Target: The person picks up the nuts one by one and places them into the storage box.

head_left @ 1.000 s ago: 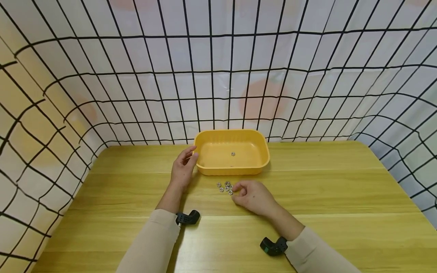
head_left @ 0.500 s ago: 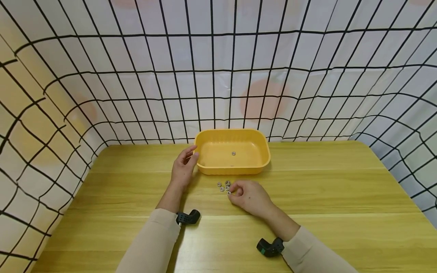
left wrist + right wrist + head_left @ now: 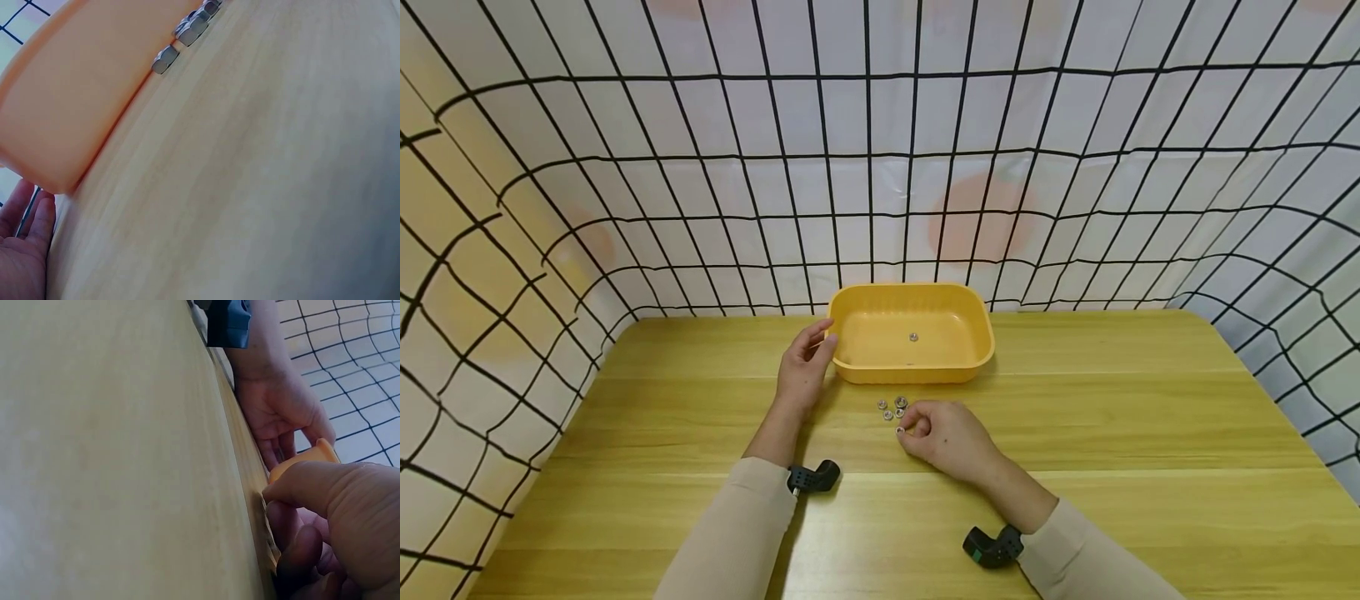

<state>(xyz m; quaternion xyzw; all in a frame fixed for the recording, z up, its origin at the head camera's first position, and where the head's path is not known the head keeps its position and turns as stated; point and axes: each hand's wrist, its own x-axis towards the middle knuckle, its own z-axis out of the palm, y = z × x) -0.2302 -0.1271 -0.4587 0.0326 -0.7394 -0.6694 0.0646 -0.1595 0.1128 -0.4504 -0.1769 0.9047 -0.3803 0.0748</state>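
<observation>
Since the sleeves (image 3: 1093, 554) come in nearest, start there: beige cuffs, each with a black cam (image 3: 814, 477) at the wrist, and the one on the right has a small green patch (image 3: 976, 554). Past that, the right hand (image 3: 953, 437) has a little silver nut (image 3: 900, 430) pinched between thumb and index, right at the fingertips and just above the table (image 3: 1075, 400) or touching it, can't tell which. The right wrist view doesn't help much, tbh, the thumb covers most of the nut. Just beyond the fingers sits a small bunch of loose nuts (image 3: 888, 415), four that I can make out, one of them chunkier, with the index finger right next to them. Then comes the yellow tray (image 3: 910, 375), its front wall standing between the bunch and a lone nut (image 3: 913, 337) lying on the tray floor, roughly mid-way across. The left hand (image 3: 803, 371) is at the tray's left end, fingers relaxed and against the outside, holding nothing. Behind all that there's a black wire grid (image 3: 868, 77) with a white sheet (image 3: 891, 117) hung behind it, pale orange blobs printed on it.
</observation>
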